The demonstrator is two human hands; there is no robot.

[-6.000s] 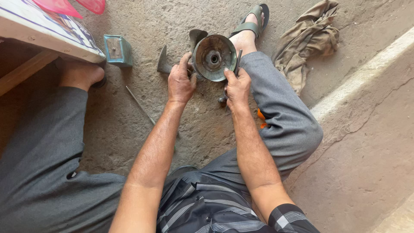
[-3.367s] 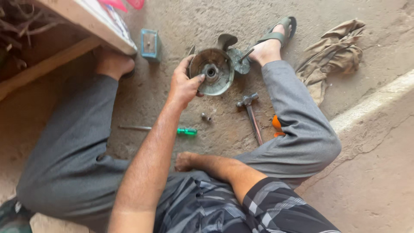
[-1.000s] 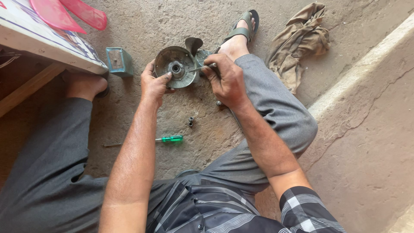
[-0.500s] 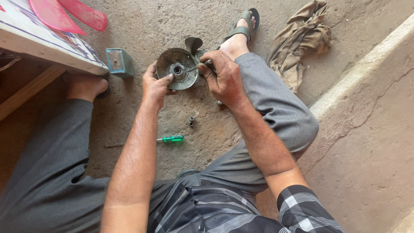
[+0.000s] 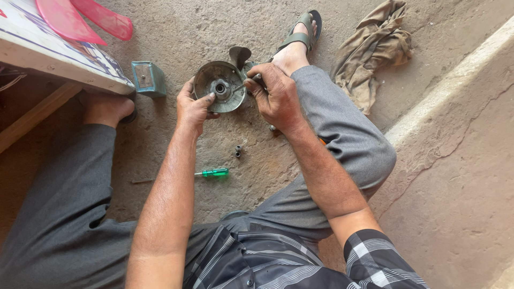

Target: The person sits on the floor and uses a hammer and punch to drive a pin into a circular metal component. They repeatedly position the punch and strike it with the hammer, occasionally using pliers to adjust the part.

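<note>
On the concrete floor (image 5: 160, 32), a small teal box (image 5: 148, 78) sits by the board's corner at the far left. Just right of it, the left hand (image 5: 193, 107) curls its fingers round the rim of a round grey metal housing (image 5: 219, 86), tilted open-face up between the knees. The right hand (image 5: 276, 96) pinches a thin tool (image 5: 250, 80) closed against the housing's edge. Nearer the body lie a green-handled screwdriver (image 5: 213, 172) and small loose fittings (image 5: 238, 151), apparently already removed; the hub is still in place. A rag (image 5: 375, 48) lies far right.
</note>
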